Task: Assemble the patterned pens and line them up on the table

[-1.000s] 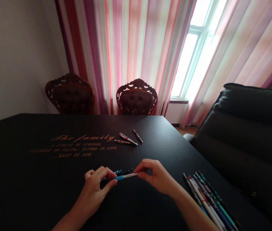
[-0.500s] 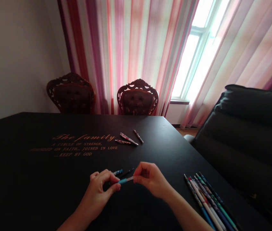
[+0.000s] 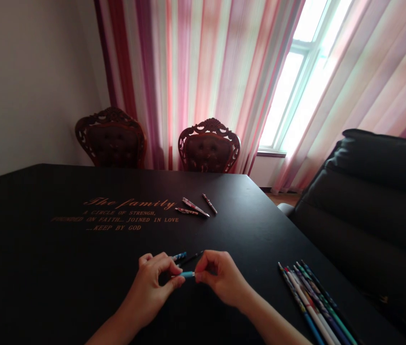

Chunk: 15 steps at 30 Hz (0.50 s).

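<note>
My left hand point(image 3: 154, 282) and my right hand point(image 3: 218, 277) meet over the near middle of the black table point(image 3: 62, 258), both pinched on a small pen piece with a blue grip point(image 3: 187, 274). Only a short blue stub shows between the fingertips. Just behind the hands lie a blue patterned pen part point(image 3: 179, 257) and a thin dark refill point(image 3: 192, 258). A row of several patterned pens point(image 3: 310, 302) lies to the right of my right forearm.
Three red patterned pen pieces point(image 3: 196, 207) lie further back near gold lettering point(image 3: 117, 215) on the table. Two carved wooden chairs point(image 3: 209, 146) stand beyond the far edge, before striped curtains. A black padded chair point(image 3: 375, 191) stands at the right.
My right hand has slid left toward my left hand, and the clear tube that showed between them is now hidden; only the blue grip shows.
</note>
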{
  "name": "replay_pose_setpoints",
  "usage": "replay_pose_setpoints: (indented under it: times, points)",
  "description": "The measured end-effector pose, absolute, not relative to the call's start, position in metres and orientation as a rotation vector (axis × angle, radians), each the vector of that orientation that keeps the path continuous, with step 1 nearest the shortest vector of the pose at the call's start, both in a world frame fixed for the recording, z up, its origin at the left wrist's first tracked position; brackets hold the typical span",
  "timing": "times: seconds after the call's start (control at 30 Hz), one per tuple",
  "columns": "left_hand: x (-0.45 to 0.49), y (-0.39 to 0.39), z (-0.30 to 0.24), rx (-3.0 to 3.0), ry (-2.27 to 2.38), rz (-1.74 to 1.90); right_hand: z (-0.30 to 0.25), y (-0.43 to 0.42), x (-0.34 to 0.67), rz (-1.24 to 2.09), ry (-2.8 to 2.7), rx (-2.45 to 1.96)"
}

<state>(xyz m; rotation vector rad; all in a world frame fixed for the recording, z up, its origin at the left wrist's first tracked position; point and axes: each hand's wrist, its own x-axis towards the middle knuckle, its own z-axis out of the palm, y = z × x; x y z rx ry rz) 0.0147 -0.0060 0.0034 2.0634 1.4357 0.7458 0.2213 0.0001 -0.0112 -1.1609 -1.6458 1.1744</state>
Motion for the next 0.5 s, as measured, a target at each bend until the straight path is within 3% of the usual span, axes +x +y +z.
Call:
replay_pose_setpoints:
  times: [0.5]
  points:
    - [0.0155, -0.0062, -0.0026, 2.179, 1.470, 0.812, -0.0113, 0.0059, 0.2175, 1.318, -1.558, -1.000]
